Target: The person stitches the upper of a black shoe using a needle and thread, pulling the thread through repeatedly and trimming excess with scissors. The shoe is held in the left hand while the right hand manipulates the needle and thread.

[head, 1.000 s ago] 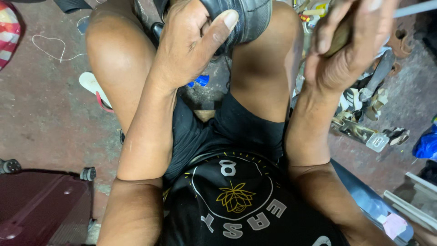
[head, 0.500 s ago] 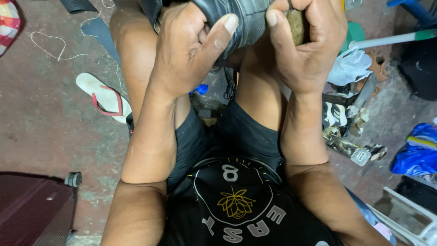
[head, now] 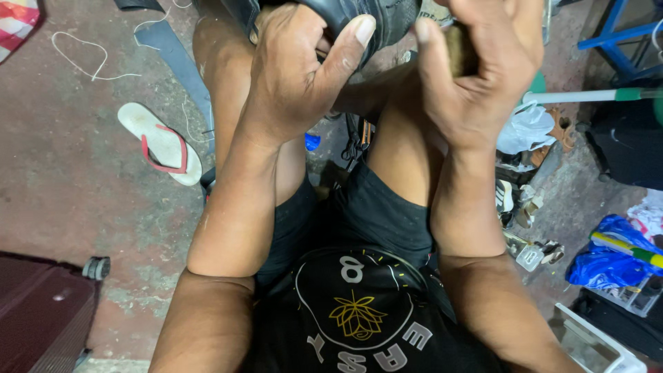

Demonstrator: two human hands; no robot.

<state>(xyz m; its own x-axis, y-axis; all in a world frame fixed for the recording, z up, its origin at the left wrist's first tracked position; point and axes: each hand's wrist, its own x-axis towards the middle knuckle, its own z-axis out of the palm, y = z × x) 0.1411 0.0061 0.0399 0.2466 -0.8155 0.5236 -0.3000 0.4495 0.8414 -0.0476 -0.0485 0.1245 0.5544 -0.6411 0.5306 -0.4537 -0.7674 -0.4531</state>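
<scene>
One black shoe [head: 359,17] in left hand [head: 290,76]; right hand [head: 483,76] grips one brush [head: 459,48] (blurred).

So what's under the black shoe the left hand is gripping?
Under the black shoe are the person's bare knees, and lower down the reddish floor with a blue scrap. The left hand covers the shoe's near side; its far part is out of frame.

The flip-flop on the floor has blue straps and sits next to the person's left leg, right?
Not quite. The head view shows the flip-flop has red straps, not blue. The rest holds: it lies on the floor beside the person's left leg.
</scene>
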